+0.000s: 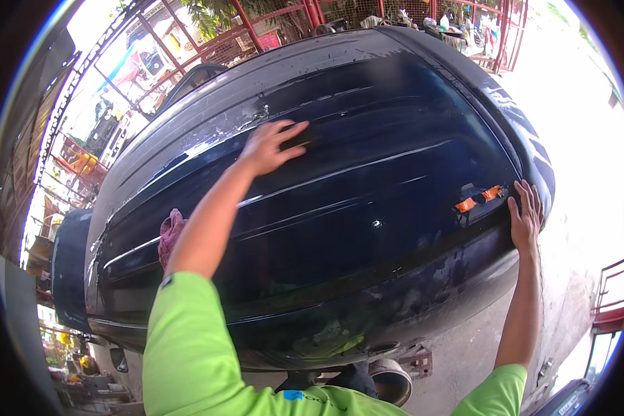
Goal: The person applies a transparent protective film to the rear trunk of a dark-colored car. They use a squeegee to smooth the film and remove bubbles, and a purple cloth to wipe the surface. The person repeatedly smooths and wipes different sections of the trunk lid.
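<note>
Outdoors, in bright sun, a workshop yard spreads behind a dark blue car panel (pixel 367 229) that fills the view. Nearest, two lime-green sleeves (pixel 187 347) come up from the lower edge. The right hand (pixel 527 216) lies open and flat against the panel's right end, just beside two orange tape tabs (pixel 478 199). Further up, the left hand (pixel 270 147) presses down on the panel with fingers curled over something small and dark (a sanding block or pad, I cannot tell which). A pink rag (pixel 170 234) rests on the panel just left of the left forearm. The panel's long axis runs from lower left to upper right, its rounded end pointing right. Patches look wet or scuffed near the top edge, so the left hand could slide off line and mark the good paint, and the rag could slip off. Beyond stand red railings (pixel 284 28) and clutter.
</note>
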`<state>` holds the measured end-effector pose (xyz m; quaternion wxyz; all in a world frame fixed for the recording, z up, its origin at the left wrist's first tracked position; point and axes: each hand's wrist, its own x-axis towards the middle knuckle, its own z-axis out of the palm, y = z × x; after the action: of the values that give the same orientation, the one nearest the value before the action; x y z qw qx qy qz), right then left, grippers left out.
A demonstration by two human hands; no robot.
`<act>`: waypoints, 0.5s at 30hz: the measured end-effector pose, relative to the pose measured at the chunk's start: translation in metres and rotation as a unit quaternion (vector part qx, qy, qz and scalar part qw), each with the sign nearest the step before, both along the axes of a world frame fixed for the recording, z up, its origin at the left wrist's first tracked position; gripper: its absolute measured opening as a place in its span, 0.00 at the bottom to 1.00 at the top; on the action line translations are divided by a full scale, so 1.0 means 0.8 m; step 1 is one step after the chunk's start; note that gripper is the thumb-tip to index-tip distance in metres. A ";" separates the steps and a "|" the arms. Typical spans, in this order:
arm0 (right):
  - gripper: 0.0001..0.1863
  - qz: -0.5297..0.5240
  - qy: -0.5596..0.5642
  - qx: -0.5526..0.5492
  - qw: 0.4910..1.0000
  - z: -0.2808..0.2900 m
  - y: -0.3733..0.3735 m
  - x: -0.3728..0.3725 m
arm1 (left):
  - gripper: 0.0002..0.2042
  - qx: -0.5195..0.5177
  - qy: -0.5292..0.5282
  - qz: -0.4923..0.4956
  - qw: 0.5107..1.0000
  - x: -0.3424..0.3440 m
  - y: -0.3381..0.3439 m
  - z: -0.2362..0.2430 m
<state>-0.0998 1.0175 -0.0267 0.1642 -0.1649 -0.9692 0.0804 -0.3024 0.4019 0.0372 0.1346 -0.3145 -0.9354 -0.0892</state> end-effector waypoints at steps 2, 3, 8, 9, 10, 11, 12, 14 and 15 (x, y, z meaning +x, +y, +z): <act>0.28 0.009 0.039 0.005 0.999 -0.003 -0.002 0.003 | 0.33 -0.015 -0.075 0.091 0.993 0.062 -0.151 0.018; 0.28 0.020 0.063 -0.002 0.998 -0.004 -0.005 0.004 | 0.34 -0.012 -0.092 0.139 0.986 0.087 -0.203 0.020; 0.28 0.005 0.085 0.020 0.996 0.003 -0.018 0.003 | 0.34 -0.017 -0.047 0.086 0.995 0.053 -0.138 0.010; 0.29 0.005 0.085 0.023 0.996 0.005 -0.019 0.003 | 0.34 -0.007 -0.035 0.045 0.998 0.025 -0.070 0.003; 0.28 0.007 0.084 0.011 0.996 0.007 -0.019 0.003 | 0.33 0.001 -0.007 0.001 1.000 -0.009 0.012 -0.004; 0.28 0.014 0.087 -0.009 0.996 0.008 -0.019 0.005 | 0.32 0.002 0.024 -0.039 0.999 -0.040 0.102 -0.011; 0.28 0.013 0.088 -0.010 0.996 0.009 -0.018 0.005 | 0.31 -0.002 0.036 -0.090 0.995 -0.069 0.191 -0.017; 0.26 0.011 0.083 -0.027 0.996 0.008 -0.016 0.006 | 0.32 -0.037 0.010 -0.053 0.998 -0.103 0.349 -0.021; 0.26 0.004 0.082 -0.038 0.996 0.007 -0.014 0.005 | 0.32 -0.038 -0.023 -0.026 0.999 -0.114 0.396 -0.017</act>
<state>-0.0956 1.0064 -0.0214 0.2366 -0.1604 -0.9492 0.1313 -0.3934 0.7190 0.0237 0.0988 -0.3411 -0.9326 -0.0645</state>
